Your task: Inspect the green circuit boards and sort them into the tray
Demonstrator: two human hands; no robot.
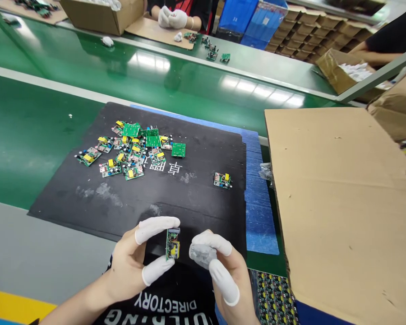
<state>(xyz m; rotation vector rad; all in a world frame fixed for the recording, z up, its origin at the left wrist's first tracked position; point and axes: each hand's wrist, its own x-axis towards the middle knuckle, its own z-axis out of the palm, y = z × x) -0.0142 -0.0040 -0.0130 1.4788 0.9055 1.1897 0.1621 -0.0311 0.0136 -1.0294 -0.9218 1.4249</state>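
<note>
My left hand (138, 253), with white finger cots on its fingertips, pinches a small circuit board (173, 243) by its two ends. The board stands on edge, its yellow component facing right. Close beside it, my right hand (223, 266), also in finger cots, grips a grey lump of putty-like material (202, 255). A small gap separates the lump from the board. Both hands are over the near edge of a black mat (203, 203). A pile of similar circuit boards (131, 151) lies at the mat's far left, and a single board (222, 180) rests at its right.
A large cardboard sheet (341, 203) covers the right side, beside blue padding (260, 216). Below it, a tray of boards (275, 298) shows in part. Across the green bench (196, 90), another person's gloved hands (172, 18) are near a cardboard box (94, 16).
</note>
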